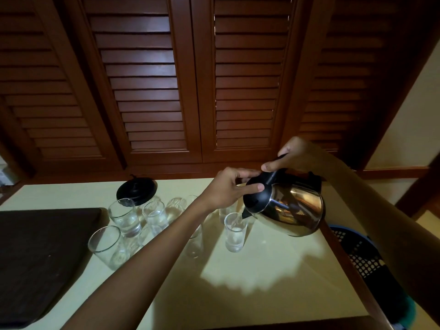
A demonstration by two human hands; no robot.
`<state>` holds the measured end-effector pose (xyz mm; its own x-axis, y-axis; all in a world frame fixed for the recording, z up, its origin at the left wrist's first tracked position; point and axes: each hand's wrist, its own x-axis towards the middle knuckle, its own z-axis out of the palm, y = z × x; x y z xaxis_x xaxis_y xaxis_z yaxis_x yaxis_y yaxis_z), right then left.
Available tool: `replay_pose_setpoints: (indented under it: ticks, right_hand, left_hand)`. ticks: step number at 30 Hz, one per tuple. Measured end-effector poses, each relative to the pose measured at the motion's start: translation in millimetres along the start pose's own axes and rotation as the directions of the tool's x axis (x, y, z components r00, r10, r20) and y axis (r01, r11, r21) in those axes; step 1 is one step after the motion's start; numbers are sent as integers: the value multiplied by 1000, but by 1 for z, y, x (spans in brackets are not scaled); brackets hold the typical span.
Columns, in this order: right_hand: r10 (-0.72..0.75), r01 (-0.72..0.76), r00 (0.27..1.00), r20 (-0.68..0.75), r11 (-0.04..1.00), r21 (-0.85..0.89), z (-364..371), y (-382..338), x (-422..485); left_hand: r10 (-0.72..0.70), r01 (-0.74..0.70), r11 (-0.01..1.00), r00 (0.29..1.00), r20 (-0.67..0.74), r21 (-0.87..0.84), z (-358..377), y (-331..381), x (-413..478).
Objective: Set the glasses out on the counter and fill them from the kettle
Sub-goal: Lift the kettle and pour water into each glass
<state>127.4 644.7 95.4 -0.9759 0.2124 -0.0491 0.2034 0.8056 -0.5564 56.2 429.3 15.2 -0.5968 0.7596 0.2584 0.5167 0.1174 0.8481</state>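
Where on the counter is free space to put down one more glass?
The near counter is bare, between the dark tray and the right wooden edge. The middle is crowded with glasses, the kettle base behind them, and the tilted kettle.

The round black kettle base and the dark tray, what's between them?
In the head view, clear drinking glasses stand between the round black kettle base and the dark tray, on the pale counter.
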Motion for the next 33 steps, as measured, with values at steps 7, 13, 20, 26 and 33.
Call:
replay_pose_setpoints:
  ticks: [7, 13, 20, 26, 33]
  right_hand:
    - [3, -3, 1000, -31, 1000, 8, 2, 3, -6]
    - [44, -39, 994, -100, 998, 56, 7, 10, -19]
    - [72, -56, 979, -190, 995, 88, 13, 13, -46]
    - [162, -110, 942, -293, 976, 187, 18, 9, -70]
    - [260, -167, 908, -328, 944, 286, 30, -15, -96]
  left_hand:
    - [-13, 13, 1000, 1000, 8, -2, 2, 5, -1]
    - [-5, 5, 1000, 999, 35, 13, 4, 10, -4]
    - [-2, 2, 1000, 996, 89, 9, 6, 20, -8]
    - [-4, 10, 1000, 978, 210, -30, -4, 34, -9]
    - [38, -15, 997, 943, 331, -71, -26, 43, -22]
